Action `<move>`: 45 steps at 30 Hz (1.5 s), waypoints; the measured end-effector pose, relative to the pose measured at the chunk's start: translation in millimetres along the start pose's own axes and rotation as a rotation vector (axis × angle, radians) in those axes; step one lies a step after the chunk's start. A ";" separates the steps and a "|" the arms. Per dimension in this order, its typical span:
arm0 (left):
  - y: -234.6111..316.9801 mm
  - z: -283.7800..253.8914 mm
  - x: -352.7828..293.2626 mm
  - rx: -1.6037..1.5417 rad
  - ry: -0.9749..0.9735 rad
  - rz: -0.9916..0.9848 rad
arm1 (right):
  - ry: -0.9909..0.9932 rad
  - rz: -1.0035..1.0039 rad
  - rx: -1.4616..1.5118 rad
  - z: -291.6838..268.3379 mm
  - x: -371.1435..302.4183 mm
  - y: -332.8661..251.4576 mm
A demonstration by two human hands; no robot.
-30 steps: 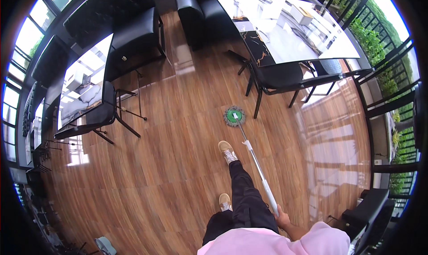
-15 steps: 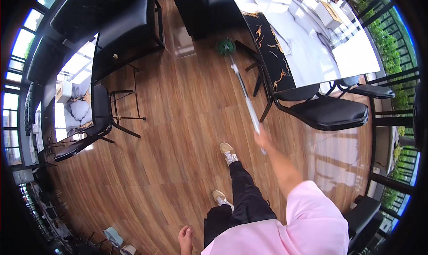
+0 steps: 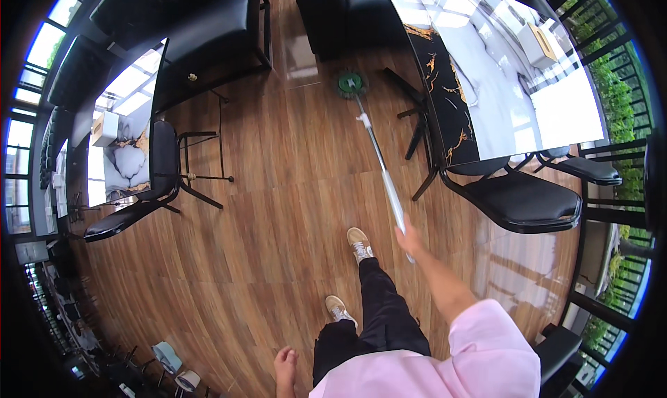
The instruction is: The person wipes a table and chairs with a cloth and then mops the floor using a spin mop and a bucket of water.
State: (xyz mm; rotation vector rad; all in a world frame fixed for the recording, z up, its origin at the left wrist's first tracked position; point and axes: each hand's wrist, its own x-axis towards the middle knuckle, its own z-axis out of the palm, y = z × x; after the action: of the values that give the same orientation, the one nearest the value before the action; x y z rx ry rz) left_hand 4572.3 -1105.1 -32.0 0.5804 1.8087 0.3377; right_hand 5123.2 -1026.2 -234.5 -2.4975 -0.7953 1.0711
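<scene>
My right hand (image 3: 410, 241) is closed around the white upper part of a long-handled mop (image 3: 393, 200). Its handle slants away from me to a round, green, shaggy head (image 3: 351, 84) flat on the wood-look floor. That head lies just in front of a black padded bench (image 3: 326, 22), to the left of the marble-topped table's dark legs. Low in the view, my left hand (image 3: 285, 364) hangs beside my leg with its fingers curled in and nothing visible in them.
On the right stands a marble-topped table (image 3: 500, 85) bearing a tissue box (image 3: 538, 45), with black chairs (image 3: 524, 200) at its near side. A smaller marble-topped table (image 3: 128, 151) and a black chair (image 3: 165, 158) stand on the left. Brown wood-look floor (image 3: 278, 189) lies between them.
The mop head has moved left across the floor, away from the right table's legs. The view has shifted a little, so the furniture sits farther right. My right hand keeps its grip.
</scene>
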 end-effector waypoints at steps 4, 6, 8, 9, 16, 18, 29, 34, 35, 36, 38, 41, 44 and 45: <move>11.7 -19.8 10.1 -0.023 0.021 0.095 | -0.144 0.063 0.042 -16.4 13.9 -89.9; -9.4 -34.2 -0.5 -0.089 0.017 0.044 | -0.147 0.081 0.041 -17.8 -27.6 -68.6; -75.6 -70.5 -6.6 -0.128 0.070 -0.042 | -0.151 0.003 -0.030 -7.5 -108.6 -25.6; -108.1 -92.0 -13.1 -0.139 0.095 -0.146 | -0.164 0.083 -0.119 -10.3 -162.4 2.8; -176.9 -163.9 -29.2 0.003 -0.062 -0.314 | -0.268 0.413 -0.144 21.8 -480.8 122.9; -177.4 -182.7 -6.1 -0.016 -0.076 -0.281 | -0.241 0.403 -0.147 37.9 -457.4 94.3; -3.0 -131.7 94.3 -0.015 -0.008 -0.093 | 0.003 0.242 -0.080 39.5 -34.6 -159.6; 4.9 -99.3 87.3 0.057 -0.082 -0.063 | 0.135 0.250 -0.139 -14.2 149.5 -190.9; 19.0 -93.8 80.0 0.111 -0.124 -0.038 | 0.146 0.283 -0.137 -33.9 184.6 -175.9; 25.3 -100.2 78.4 0.154 -0.122 -0.121 | 0.143 0.298 -0.129 -44.8 216.2 -178.5; 22.3 -106.0 62.9 0.136 -0.012 -0.179 | 0.145 0.334 -0.212 -50.3 255.7 -199.2; 54.9 -77.3 59.9 -0.005 0.057 -0.320 | 0.178 0.428 -0.223 -77.8 304.9 -190.7; 128.7 -25.7 66.3 -0.069 0.013 -0.388 | 0.292 0.323 -0.169 -86.2 305.9 -137.7; 124.5 -32.8 56.2 -0.069 0.072 -0.401 | 0.189 0.338 -0.149 -47.5 270.3 -157.7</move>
State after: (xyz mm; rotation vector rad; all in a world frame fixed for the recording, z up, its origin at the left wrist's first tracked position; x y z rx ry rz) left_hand 4555.3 -968.5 -4.5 0.1507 1.9244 0.1473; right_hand 5253.3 -741.3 -280.3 -2.8803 -0.4218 0.8805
